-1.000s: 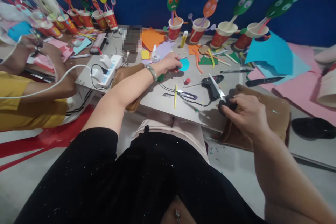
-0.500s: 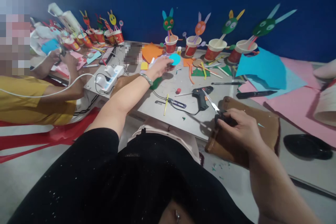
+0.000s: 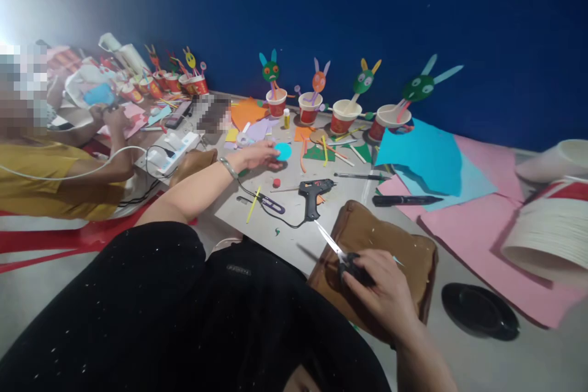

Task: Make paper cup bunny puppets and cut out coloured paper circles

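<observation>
Head view: my left hand (image 3: 258, 154) is stretched far out over the low grey table (image 3: 294, 236), fingers pinched on a small round blue paper disc (image 3: 283, 151). The disc is lifted just off the table, near the far middle, in front of the red paper cups w/ paper bunny faces on sticks (image 3: 309, 98). My right hand (image 3: 383, 285) is close to me on the right, fingers shut round the black handles of silver scissors (image 3: 337, 249), blades pointing up-left over a brown cushion (image 3: 386, 245).

I think I'm at the "pick up the piece" step. Next move prob needs the disc brought near to the scissors, slow, keeping it flat.

Room: the way back crosses a black glue gun (image 3: 313, 191) and its cord, plus a yellow stick (image 3: 252, 204), so go above them. The table's near edge is just past the gun. Left side is tight, another person in a yellow shirt (image 3: 50, 180) sits there w/ a white power strip (image 3: 171, 153). Right has big blue & pink paper sheets (image 3: 436, 165).
</observation>
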### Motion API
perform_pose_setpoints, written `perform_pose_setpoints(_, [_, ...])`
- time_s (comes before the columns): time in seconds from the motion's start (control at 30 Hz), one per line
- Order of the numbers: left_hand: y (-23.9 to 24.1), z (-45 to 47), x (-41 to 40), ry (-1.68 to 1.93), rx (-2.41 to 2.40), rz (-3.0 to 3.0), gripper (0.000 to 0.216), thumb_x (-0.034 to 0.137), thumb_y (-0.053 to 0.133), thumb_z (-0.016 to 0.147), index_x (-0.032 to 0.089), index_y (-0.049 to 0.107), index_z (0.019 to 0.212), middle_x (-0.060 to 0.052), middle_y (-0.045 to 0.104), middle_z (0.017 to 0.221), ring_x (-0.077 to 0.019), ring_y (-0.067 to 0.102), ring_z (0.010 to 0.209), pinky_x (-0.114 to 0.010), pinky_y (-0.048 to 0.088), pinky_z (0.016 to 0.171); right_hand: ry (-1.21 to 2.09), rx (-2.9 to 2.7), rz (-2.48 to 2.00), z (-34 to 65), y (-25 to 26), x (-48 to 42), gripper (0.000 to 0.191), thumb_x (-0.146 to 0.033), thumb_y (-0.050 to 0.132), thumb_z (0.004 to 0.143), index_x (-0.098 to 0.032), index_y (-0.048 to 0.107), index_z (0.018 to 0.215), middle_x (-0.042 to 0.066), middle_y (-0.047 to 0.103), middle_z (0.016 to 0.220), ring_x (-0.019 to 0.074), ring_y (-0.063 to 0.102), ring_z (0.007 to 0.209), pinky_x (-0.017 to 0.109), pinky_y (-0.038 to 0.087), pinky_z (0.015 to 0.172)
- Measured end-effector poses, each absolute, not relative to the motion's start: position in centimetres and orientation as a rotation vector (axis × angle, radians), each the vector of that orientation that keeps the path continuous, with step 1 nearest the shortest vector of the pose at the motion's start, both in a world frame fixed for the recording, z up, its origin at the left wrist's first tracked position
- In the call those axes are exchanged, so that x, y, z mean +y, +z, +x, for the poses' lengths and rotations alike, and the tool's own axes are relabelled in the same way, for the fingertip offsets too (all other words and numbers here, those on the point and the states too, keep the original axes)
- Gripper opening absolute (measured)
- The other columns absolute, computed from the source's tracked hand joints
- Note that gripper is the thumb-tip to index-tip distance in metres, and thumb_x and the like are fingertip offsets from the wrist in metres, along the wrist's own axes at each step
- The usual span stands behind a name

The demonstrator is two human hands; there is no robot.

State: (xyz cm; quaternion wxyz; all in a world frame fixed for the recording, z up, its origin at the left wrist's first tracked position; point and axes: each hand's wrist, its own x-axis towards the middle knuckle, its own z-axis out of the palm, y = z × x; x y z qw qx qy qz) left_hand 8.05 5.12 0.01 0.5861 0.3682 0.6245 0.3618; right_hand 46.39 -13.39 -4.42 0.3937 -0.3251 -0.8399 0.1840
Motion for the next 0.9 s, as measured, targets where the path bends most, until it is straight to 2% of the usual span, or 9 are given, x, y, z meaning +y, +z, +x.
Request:
perform_pose_setpoints(0.07, [-0.3,8.1,4.1,0.852,1.488,0.839,0.020,0.000,0.069,0.092,0.018,0.060,0.091,-0.004,0.077,0.079,-0.0157,0.077,0.071,-0.030,0.066,0.075,0.419,-2.150,-0.817,46.2,-4.6,-13.4,0.015,-0.024,0.073,0.103,-0.026,0.064,0.091,0.000,0.075,0.080,0.0215,0.072,0.067,0.039,0.051,0.070])
perform_pose_setpoints(0.2, [-0.6,7.6,3.2,1.020,1.571,0.847,0.024,0.003,0.058,0.104,0.020,0.052,0.089,0.003,0.068,0.076,-0.0050,0.070,0.071,-0.016,0.060,0.077,0.321,-2.219,-0.821,46.2,-5.1,-13.4,0.016,-0.026,0.070,0.107,-0.025,0.064,0.092,0.000,0.075,0.081,0.0202,0.071,0.069,0.039,0.051,0.072])
perform_pose_setpoints(0.37, [-1.5,7.3,2.8,0.807,1.575,0.871,0.014,0.005,0.061,0.104,0.016,0.058,0.097,-0.002,0.072,0.070,-0.0106,0.068,0.059,-0.025,0.062,0.067,0.168,-2.302,-0.851,46.3,-5.3,-13.1,0.021,-0.032,0.065,0.113,-0.024,0.064,0.095,0.002,0.075,0.084,0.0194,0.070,0.071,0.038,0.050,0.075])
perform_pose_setpoints(0.47, [-2.1,7.5,2.8,0.717,1.603,0.901,0.012,0.005,0.061,0.105,0.014,0.061,0.113,-0.002,0.071,0.065,-0.0123,0.068,0.057,-0.024,0.060,0.064,0.135,-2.354,-0.911,45.8,-5.2,-12.9,0.025,-0.035,0.064,0.114,-0.023,0.064,0.092,0.001,0.073,0.082,0.0188,0.067,0.068,0.038,0.047,0.073])
perform_pose_setpoints(0.53, [-1.9,7.5,2.7,0.655,1.607,0.966,0.030,0.006,0.062,0.104,0.012,0.058,0.133,-0.001,0.070,0.065,-0.0140,0.069,0.058,-0.025,0.061,0.066,0.130,-2.389,-0.961,45.5,-5.0,-12.8,0.029,-0.038,0.064,0.114,-0.023,0.064,0.088,0.000,0.070,0.077,0.0188,0.065,0.065,0.038,0.044,0.072])
perform_pose_setpoints(0.6, [-1.3,7.1,2.7,0.540,1.617,1.128,0.054,0.012,0.065,0.105,0.010,0.046,0.156,0.001,0.070,0.066,-0.0171,0.071,0.059,-0.029,0.063,0.069,0.142,-2.408,-1.017,45.1,-5.0,-12.8,0.033,-0.042,0.064,0.113,-0.024,0.063,0.085,0.000,0.069,0.074,0.0193,0.064,0.064,0.039,0.043,0.071])
perform_pose_setpoints(0.7, [-0.1,5.9,2.2,0.323,1.681,1.496,0.070,0.024,0.059,0.110,0.006,0.033,0.172,-0.001,0.071,0.070,-0.0235,0.075,0.066,-0.035,0.064,0.076,0.209,-2.395,-1.125,44.5,-4.8,-13.0,0.033,-0.045,0.065,0.110,-0.024,0.063,0.084,0.001,0.069,0.073,0.0213,0.066,0.065,0.040,0.045,0.071])
perform_pose_setpoints(0.83, [1.1,3.7,1.1,0.162,1.708,2.007,0.055,0.022,0.057,0.108,0.007,0.059,0.161,-0.014,0.083,0.108,-0.0272,0.080,0.110,-0.038,0.059,0.106,0.320,-2.386,-1.167,43.2,-4.2,-13.2,0.031,-0.045,0.067,0.107,-0.026,0.063,0.083,0.002,0.069,0.072,0.0234,0.067,0.065,0.040,0.048,0.067])
perform_pose_setpoints(0.9, [1.7,2.3,0.8,0.148,1.696,2.109,0.046,0.021,0.061,0.105,0.010,0.071,0.148,-0.015,0.083,0.123,-0.0274,0.077,0.121,-0.037,0.056,0.111,0.310,-2.404,-1.124,42.3,-3.5,-12.9,0.030,-0.044,0.067,0.107,-0.026,0.063,0.085,0.002,0.070,0.073,0.0232,0.067,0.065,0.039,0.049,0.066])
